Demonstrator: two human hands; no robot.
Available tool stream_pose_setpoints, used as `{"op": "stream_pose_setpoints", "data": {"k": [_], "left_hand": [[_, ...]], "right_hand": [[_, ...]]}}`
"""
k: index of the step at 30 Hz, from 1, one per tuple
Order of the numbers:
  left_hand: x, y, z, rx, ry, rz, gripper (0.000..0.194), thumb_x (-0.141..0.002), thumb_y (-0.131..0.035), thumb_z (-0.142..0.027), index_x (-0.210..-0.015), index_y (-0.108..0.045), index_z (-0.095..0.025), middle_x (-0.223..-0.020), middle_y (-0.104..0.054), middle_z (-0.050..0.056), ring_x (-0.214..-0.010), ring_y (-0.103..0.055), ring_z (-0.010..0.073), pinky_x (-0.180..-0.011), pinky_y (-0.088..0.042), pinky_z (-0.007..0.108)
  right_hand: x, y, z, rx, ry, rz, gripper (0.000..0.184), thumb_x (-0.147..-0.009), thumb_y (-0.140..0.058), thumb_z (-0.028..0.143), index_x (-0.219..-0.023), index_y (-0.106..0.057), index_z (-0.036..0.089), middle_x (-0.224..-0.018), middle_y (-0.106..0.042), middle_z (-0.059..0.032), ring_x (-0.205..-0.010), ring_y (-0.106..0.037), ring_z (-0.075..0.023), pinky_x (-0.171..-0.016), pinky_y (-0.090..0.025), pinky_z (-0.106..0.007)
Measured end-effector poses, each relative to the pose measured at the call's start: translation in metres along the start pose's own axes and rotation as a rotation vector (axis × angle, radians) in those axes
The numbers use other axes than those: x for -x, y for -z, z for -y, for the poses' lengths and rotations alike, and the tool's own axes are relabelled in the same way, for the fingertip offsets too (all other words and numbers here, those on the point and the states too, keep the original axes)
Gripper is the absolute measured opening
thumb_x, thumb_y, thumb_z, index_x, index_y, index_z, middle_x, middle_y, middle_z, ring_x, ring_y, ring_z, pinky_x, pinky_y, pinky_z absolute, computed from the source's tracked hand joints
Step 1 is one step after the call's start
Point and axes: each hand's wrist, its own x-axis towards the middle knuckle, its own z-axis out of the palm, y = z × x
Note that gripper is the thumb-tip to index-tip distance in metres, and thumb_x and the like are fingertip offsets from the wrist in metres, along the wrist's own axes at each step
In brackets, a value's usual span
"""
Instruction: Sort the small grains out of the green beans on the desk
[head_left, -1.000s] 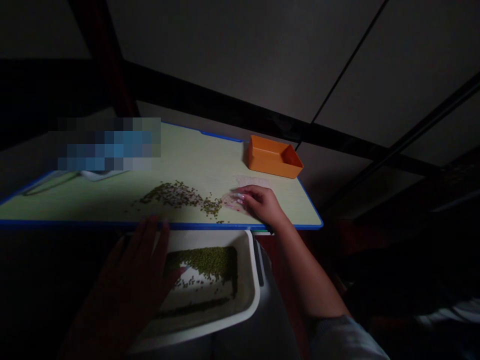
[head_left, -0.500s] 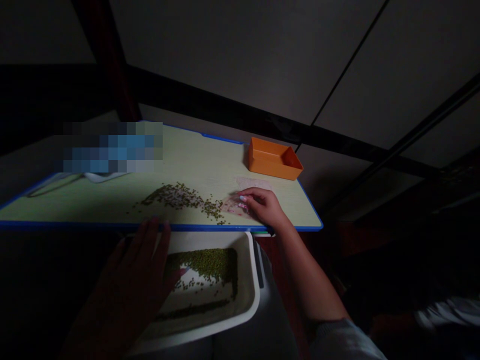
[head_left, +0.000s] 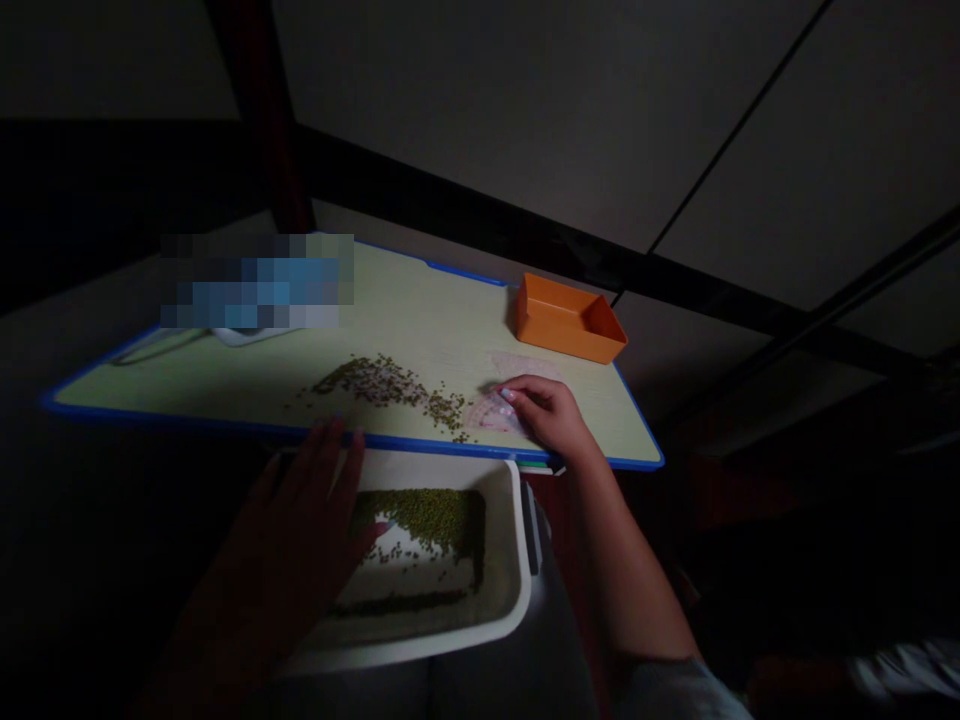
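My left hand (head_left: 300, 540) is dark in shadow, its fingers stretched toward the table's blue front edge and its thumb over a white tub (head_left: 517, 590). Green beans (head_left: 435, 515), mung beans by their look, lie in the tub. On the pale table (head_left: 420, 310), a loose patch of beans (head_left: 375, 380) trails rightward. Beyond its right end, my right hand (head_left: 551, 410) rests low with thumb and forefinger pinched together; what they hold, if anything, is hidden. Beneath these fingertips lies a pinkish, see-through fan shape with markings (head_left: 491, 415), resembling a protractor.
An orange open box (head_left: 570, 320) stands at the table's back right corner. Nearer me is a faint pinkish rectangle (head_left: 525, 365). A blurred-out blue item (head_left: 270, 285) sits at the back left above a white base. Dark wall panels (head_left: 487, 120) rise behind.
The view has shifted, so the table and tub appear further right. My right hand's fingers have curled slightly at the fan shape. My left hand keeps its place over the tub.
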Motion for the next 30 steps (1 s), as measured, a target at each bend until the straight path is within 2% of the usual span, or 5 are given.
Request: {"op": "stream_pose_setpoints", "data": {"k": [5, 11, 15, 20, 30], "left_hand": [[-0.0011, 0.0002, -0.0012, -0.012, 0.029, 0.031, 0.08, -0.091, -0.037, -0.059, -0.155, -0.031, -0.012, -0.16, -0.043, 0.024, -0.15, -0.042, 0.0376, -0.117, -0.039, 0.062], [0.0006, -0.0029, 0.001, 0.002, 0.001, -0.013, 0.084, -0.093, -0.027, -0.064, -0.16, -0.013, -0.016, -0.161, -0.04, 0.025, -0.15, -0.042, 0.039, -0.116, -0.039, 0.064], [0.0019, -0.0037, 0.0022, -0.004, -0.016, -0.02, 0.086, -0.092, -0.021, -0.068, -0.16, -0.002, -0.019, -0.163, -0.037, 0.024, -0.151, -0.039, 0.0393, -0.117, -0.037, 0.065], [0.0002, -0.0016, -0.0002, -0.009, -0.013, -0.033, 0.085, -0.093, -0.018, -0.068, -0.16, 0.004, -0.021, -0.162, -0.04, 0.025, -0.149, -0.042, 0.04, -0.113, -0.041, 0.065], [-0.0011, 0.0005, -0.0003, -0.005, -0.027, -0.022, 0.086, -0.093, -0.028, -0.063, -0.16, 0.005, -0.021, -0.162, -0.038, 0.024, -0.148, -0.043, 0.0402, -0.114, -0.04, 0.066]], "right_hand": [[0.0007, -0.0016, 0.0, 0.051, -0.043, -0.056, 0.02, -0.088, -0.067, 0.034, -0.095, -0.08, 0.02, -0.088, -0.08, -0.0061, -0.077, -0.068, -0.018, -0.071, -0.05, -0.031], [0.0023, -0.0016, 0.0033, -0.006, -0.078, 0.056, 0.024, -0.089, -0.067, 0.039, -0.094, -0.08, 0.02, -0.077, -0.076, -0.0039, -0.06, -0.058, -0.0139, -0.058, -0.045, -0.027], [0.0033, 0.0009, 0.0051, 0.002, -0.078, 0.01, 0.024, -0.087, -0.07, 0.042, -0.093, -0.08, 0.02, -0.08, -0.076, -0.004, -0.067, -0.06, -0.0153, -0.061, -0.046, -0.028], [0.0039, 0.0052, 0.0021, -0.068, -0.085, -0.053, 0.025, -0.084, -0.073, 0.044, -0.085, -0.079, 0.02, -0.075, -0.073, -0.0027, -0.066, -0.059, -0.0155, -0.063, -0.045, -0.029], [0.0072, 0.0064, 0.0007, -0.086, -0.158, 0.027, 0.027, -0.082, -0.073, 0.046, -0.082, -0.077, 0.019, -0.06, -0.058, 0.0022, -0.054, -0.043, -0.0113, -0.052, -0.032, -0.025]]}}
